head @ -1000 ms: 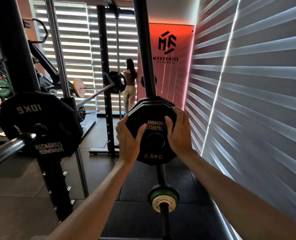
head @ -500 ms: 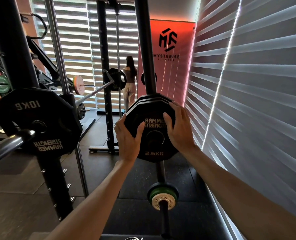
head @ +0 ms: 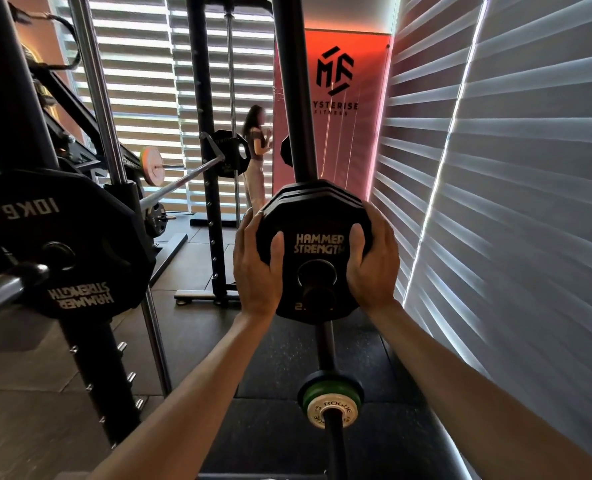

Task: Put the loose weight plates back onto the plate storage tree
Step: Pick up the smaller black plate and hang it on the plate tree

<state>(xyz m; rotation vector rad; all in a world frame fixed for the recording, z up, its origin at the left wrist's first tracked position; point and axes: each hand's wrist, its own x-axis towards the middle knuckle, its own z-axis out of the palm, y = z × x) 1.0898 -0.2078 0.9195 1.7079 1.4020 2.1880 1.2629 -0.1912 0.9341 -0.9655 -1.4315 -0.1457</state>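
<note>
Leftmost, a 10 kg plate (head: 62, 244) sits on a bar. At centre, the left hand (head: 258, 268) and right hand (head: 374, 265) grip the small plate (head: 317, 247) by opposite edges, thumbs on its face, fingers curled behind. Its hole encircles the storage peg (head: 317, 293), in front of stacked plates (head: 317, 190).

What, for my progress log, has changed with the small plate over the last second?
The 2.5 kg plate slid onto the peg, whose end now pokes through its hole. The left hand and right hand still grip its edges.
</note>
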